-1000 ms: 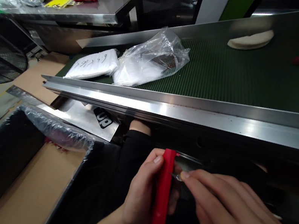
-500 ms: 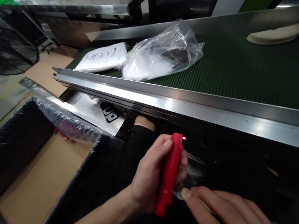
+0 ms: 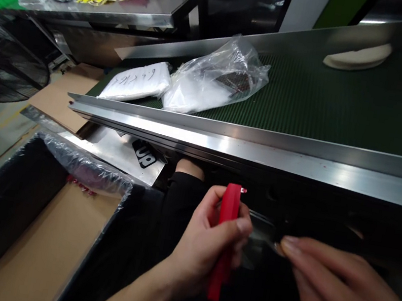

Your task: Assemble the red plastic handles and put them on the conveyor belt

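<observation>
Right hand (image 3: pixel 349 298) blurred, cut off by frame edge; fingers pinched on small blade (image 3: pixel 277 247), mostly hidden, apart from red part (image 3: pixel 230 204). Left hand (image 3: pixel 211 242) fingers clamped around red part, thumb crossing and hiding its middle, 2 ends protruding. Long axis near-vertical in view, upper end toward conveyor (image 3: pixel 309 102).

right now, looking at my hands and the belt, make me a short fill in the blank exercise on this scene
1. The left hand grips a long plastic part whose colour is ____.
2. Of touching and apart, the small blade pinched in the right hand and that part are ____.
3. The clear plastic bag lies on a conveyor belt coloured dark ____.
4. The black label below the belt shows the letters ____.

Missing words: red; apart; green; UP.
</observation>
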The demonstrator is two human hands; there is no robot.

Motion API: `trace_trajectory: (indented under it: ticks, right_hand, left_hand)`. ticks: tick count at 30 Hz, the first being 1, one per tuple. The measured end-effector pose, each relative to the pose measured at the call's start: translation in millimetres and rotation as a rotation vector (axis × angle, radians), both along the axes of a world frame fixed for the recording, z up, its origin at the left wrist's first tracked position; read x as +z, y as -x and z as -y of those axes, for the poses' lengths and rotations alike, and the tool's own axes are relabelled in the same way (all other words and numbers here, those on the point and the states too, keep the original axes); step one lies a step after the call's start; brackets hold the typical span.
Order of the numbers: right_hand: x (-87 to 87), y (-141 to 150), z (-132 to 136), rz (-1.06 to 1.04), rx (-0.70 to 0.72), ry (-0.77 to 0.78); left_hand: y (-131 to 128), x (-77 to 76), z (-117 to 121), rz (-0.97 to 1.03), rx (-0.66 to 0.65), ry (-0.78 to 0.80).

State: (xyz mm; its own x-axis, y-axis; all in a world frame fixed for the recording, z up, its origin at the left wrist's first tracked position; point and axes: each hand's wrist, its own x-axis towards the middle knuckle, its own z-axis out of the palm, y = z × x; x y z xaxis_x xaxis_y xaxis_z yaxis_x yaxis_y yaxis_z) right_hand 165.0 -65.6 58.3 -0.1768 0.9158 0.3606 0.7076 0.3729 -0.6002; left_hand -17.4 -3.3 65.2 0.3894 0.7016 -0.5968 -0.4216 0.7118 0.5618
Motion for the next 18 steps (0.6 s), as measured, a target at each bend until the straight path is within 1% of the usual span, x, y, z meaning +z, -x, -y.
trace_trajectory:
  ticks: [3,5,8,10,12,14,18]
  right_hand:
    - [7.0,9.1,-14.2,-0.043,-0.134,0.043]
    - [11.9,14.0,-21.0,-0.053,-0.162,0.057]
    - [14.9,14.4,-26.0,-0.022,-0.081,0.048]
    - [14.6,11.9,-26.8,0.016,-0.009,0.034]
    - [13.5,9.7,-26.8,0.036,0.030,0.033]
    - [12.3,8.3,-26.6,0.034,0.056,0.041]
    - [10.6,5.6,-26.9,0.075,0.035,0.034]
  left_hand:
    - [3.3,0.8,10.4,-0.060,-0.095,-0.045]
    - [4.7,1.5,14.7,-0.085,-0.129,-0.058]
    - [4.6,2.7,17.3,-0.093,-0.135,-0.061]
    - [3.5,3.3,18.1,-0.085,-0.138,-0.063]
    - [2.5,3.5,18.9,-0.073,-0.145,-0.062]
    - [2.2,3.4,19.8,-0.068,-0.152,-0.060]
    - [3.4,3.1,21.0,-0.068,-0.169,-0.066]
